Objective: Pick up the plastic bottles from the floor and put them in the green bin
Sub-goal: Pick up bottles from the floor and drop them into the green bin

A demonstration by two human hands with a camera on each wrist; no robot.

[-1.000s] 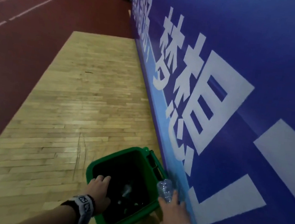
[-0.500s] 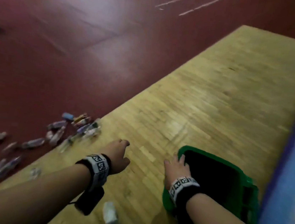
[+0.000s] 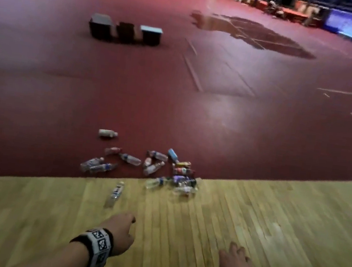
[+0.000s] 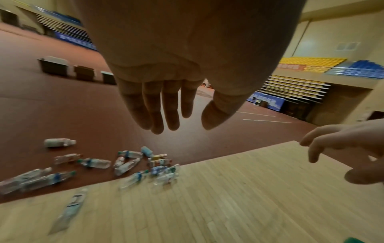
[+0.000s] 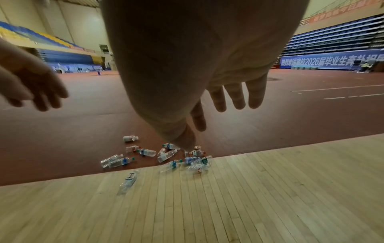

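Several plastic bottles [image 3: 151, 168] lie scattered where the red court meets the wooden strip, also in the left wrist view [image 4: 124, 166] and right wrist view [image 5: 166, 156]. One clear bottle [image 3: 115, 193] lies alone on the wood, nearest my left hand [image 3: 122, 226]. That hand hangs above the wood with relaxed fingers [image 4: 158, 111], holding nothing. My right hand [image 3: 233, 262] is lower right, fingers [image 5: 234, 97] spread and empty. The green bin shows only as a sliver [image 4: 353, 240] at the left wrist view's bottom edge.
Three dark boxes [image 3: 125, 30] stand far off on the red court [image 3: 65, 86]. A dark wet-looking patch [image 3: 249, 33] lies further right. The wooden strip [image 3: 248, 220] runs under both hands. Stands and blue banners [image 5: 332, 60] ring the hall.
The view has swung from the green bin and blue wall to the bottle pile. The bottle my right hand held at the bin is gone; both hands now reach out empty.
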